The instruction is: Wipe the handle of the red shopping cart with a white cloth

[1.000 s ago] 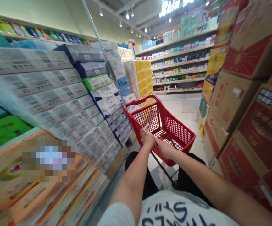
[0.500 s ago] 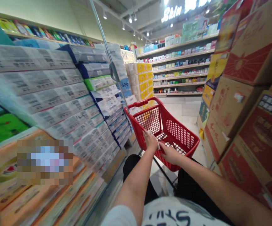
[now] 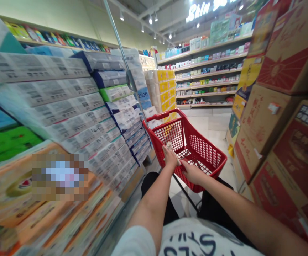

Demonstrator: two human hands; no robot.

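Note:
A red plastic shopping cart with lattice walls stands right in front of me, and no goods show in its basket. My left hand is at the near rim, its fingers bent around a crumpled pale cloth that lies against the red plastic. Close beside it, my right hand grips the same rim, fingers curled over the edge. Part of the pale cloth also shows between the two hands. A thin metal pole with a grey fitting rises from the cart's far left corner.
Stacked tissue packs line the left side, with orange packs nearest me. Cardboard cartons are piled high on the right. Shelves of small boxed goods stand across the back, beyond a pale tiled floor.
The view has shifted slightly, so the shelves and stacks sit a little further right. Both hands stay at the cart's near rim, and more of the pale cloth shows above my left hand.

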